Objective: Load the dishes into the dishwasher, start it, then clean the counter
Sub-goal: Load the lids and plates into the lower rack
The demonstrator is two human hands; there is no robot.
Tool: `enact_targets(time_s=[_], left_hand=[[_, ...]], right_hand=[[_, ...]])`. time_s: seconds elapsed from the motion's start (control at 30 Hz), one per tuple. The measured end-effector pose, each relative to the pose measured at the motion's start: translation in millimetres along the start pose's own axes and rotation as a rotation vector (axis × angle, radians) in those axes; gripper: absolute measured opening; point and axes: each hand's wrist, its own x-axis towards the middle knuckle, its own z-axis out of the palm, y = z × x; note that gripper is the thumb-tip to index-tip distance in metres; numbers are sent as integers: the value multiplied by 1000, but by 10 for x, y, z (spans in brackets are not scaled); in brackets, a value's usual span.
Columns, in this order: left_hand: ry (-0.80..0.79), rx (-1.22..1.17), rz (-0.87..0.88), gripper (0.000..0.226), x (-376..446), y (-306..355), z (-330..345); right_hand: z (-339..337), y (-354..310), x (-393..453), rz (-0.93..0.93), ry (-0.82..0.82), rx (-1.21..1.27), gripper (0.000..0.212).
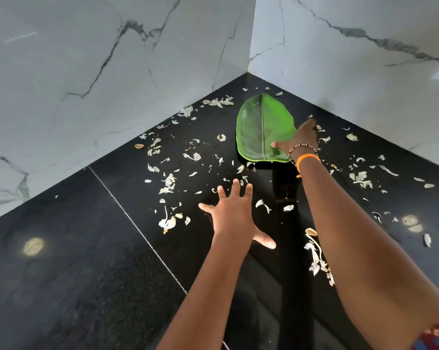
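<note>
A green leaf-shaped plate (258,127) lies flat on the black counter (87,248), close to the corner of the two marble walls. My right hand (301,137) is at the plate's near right rim. Its thumb lies across the green surface, and its fingers stretch straight past the rim toward the wall. That wrist wears a bead bracelet and an orange band. My left hand (235,213) is spread flat with fingers apart, low over the counter in front of the plate, holding nothing.
Pale garlic or onion peels (168,183) are scattered over the counter, with more peels (317,258) beside my right forearm and further ones near the right wall. White marble walls (112,72) close the corner at left and right. A thin seam (137,223) crosses the counter.
</note>
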Motion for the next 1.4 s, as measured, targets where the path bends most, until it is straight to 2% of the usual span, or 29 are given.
enact_targets(time_s=[0.07, 0.13, 0.23, 0.37, 0.43, 0.5, 0.57, 0.63, 0.77, 0.83, 1.0, 1.13, 1.3, 1.4], left_hand=[[11, -1, 2, 132, -17, -1, 11], [31, 4, 2, 131, -24, -7, 18], [51, -20, 0, 130, -55, -7, 26], [71, -135, -12, 122, -136, -43, 78], [168, -174, -23, 112, -282, 15, 149], [330, -236, 27, 92, -481, 151, 278], [495, -476, 168, 72, -763, 369, 421], [545, -847, 241, 57, -1095, 619, 538], [224, -1554, 220, 38, -1786, 991, 752], [122, -1664, 231, 24, -2085, 1076, 872], [14, -1626, 181, 17, -2806, 1234, 1274], [-71, -1570, 178, 19, -3307, 1327, 1611], [-258, -1418, 188, 25, -3893, 1405, 2072], [-330, -1306, 206, 30, -4242, 1369, 2378]], right_hand=[[-73, 8, -17, 67, -97, 126, 86], [-142, 30, -80, 66, -133, 239, 60], [-349, 147, -376, -7, -54, 222, 28], [-713, 444, -1129, -203, 152, 121, 21], [-903, 676, -1589, -298, 302, 50, 19], [-1032, 950, -1981, -400, 464, 48, 19], [-1128, 1240, -2354, -516, 515, 135, 21], [-1210, 1482, -2707, -521, 491, 344, 23], [-1418, 1938, -3448, -418, 478, 630, 22], [-1518, 2123, -3762, -389, 464, 701, 19], [-1767, 2674, -4453, -264, 293, 796, 9], [-1956, 3154, -4999, -128, 138, 930, 30], [-2056, 3569, -5714, 50, 131, 892, 26], [-2054, 3736, -6244, 78, 223, 872, 31]])
